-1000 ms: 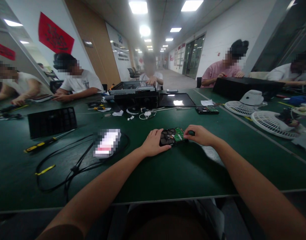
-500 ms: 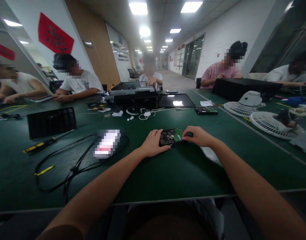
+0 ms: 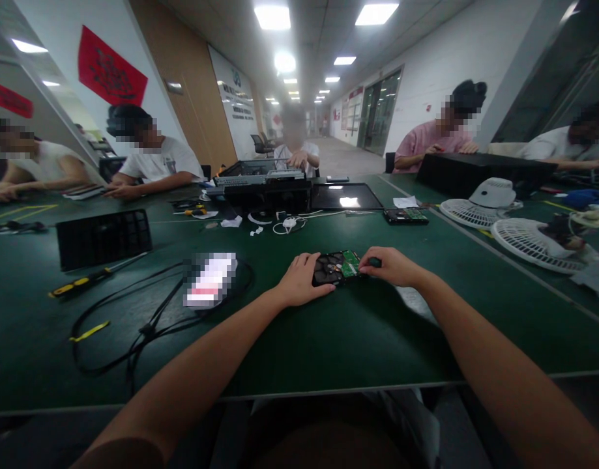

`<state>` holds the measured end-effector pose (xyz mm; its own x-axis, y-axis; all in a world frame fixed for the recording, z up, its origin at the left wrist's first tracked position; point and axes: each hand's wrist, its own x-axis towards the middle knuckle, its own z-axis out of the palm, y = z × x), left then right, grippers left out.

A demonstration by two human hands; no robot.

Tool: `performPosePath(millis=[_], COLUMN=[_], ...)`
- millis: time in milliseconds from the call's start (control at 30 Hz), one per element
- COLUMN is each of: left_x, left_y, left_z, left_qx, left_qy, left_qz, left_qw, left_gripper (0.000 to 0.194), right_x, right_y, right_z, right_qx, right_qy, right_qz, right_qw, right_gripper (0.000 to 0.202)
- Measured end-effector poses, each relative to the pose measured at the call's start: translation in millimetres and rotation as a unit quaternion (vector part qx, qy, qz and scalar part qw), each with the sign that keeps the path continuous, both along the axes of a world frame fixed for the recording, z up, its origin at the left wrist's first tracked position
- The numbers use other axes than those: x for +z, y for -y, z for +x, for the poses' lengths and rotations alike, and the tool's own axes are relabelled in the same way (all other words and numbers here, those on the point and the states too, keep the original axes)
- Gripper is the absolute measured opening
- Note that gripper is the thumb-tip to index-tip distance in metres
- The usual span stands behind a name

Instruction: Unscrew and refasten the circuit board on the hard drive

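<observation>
On the green table in front of me lies a hard drive (image 3: 329, 268), black with a green circuit board (image 3: 350, 262) at its right end. My left hand (image 3: 302, 280) grips its left end, thumb along the near edge and fingers over the far side. At the opposite end, my right hand (image 3: 390, 266) has its thumb and fingertips pinched together against the near right corner of the board. Whatever may be between those fingertips is hidden.
Left of my hands are a lit phone (image 3: 211, 280), black cables (image 3: 147, 329), a screwdriver (image 3: 79, 283) and a black panel (image 3: 103, 240). Beyond are another drive (image 3: 405, 215) and an opened metal case (image 3: 262, 179). White fan parts (image 3: 534, 244) lie right. Several people sit around the table.
The whole view has shifted very slightly. Both hands keep the same hold and position on the hard drive, with no clear movement of the fingers.
</observation>
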<state>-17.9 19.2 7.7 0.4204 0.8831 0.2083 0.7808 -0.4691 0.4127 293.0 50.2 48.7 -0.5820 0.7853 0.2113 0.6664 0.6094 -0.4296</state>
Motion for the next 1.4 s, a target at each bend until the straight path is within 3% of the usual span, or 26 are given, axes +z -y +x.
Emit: performPosePath(millis=[467,567,667,800,900,1033,1233,1400], left_x=[1.0,0.6,1.2,1.3,-0.3,-2.7,-2.7,-3.5], left_y=[2.1,1.2,1.2,1.4,0.9,-0.5,-1.2,1.5], left_z=[0.8,0.5,0.5,-0.1,-0.7,1.3,6.7,5.1], left_qx=[0.0,-0.001,0.003,0.009,0.011,0.018,0.082,0.079], left_qy=[0.006,0.003,0.001,-0.007,-0.011,-0.009,-0.012,-0.034], left_qz=[0.01,0.006,0.002,-0.009,-0.009,0.009,0.019,0.028], left_qw=[1.0,1.0,1.0,1.0,1.0,1.0,0.996,0.996], left_gripper=[0.1,0.102,0.102,0.104,0.104,0.104,0.108,0.112], right_x=[2.4,3.5,4.6,3.3,2.1,3.3,0.9,-0.9], right_y=[3.3,4.1,2.4,-3.8,-8.0,-7.7,-4.9,-4.1], right_z=[-4.4,-3.3,0.4,6.6,6.9,-0.3,-6.6,-7.6], right_qx=[-0.003,-0.027,-0.1,-0.18,-0.161,-0.132,-0.134,-0.147], right_qy=[-0.031,-0.062,-0.094,-0.246,-0.393,-0.49,-0.476,-0.454], right_qz=[-0.001,-0.003,0.013,-0.04,-0.115,-0.124,-0.086,-0.034], right_qw=[1.0,0.998,0.99,0.952,0.898,0.853,0.865,0.878], right_gripper=[0.022,0.023,0.027,0.033,0.029,0.038,0.052,0.052])
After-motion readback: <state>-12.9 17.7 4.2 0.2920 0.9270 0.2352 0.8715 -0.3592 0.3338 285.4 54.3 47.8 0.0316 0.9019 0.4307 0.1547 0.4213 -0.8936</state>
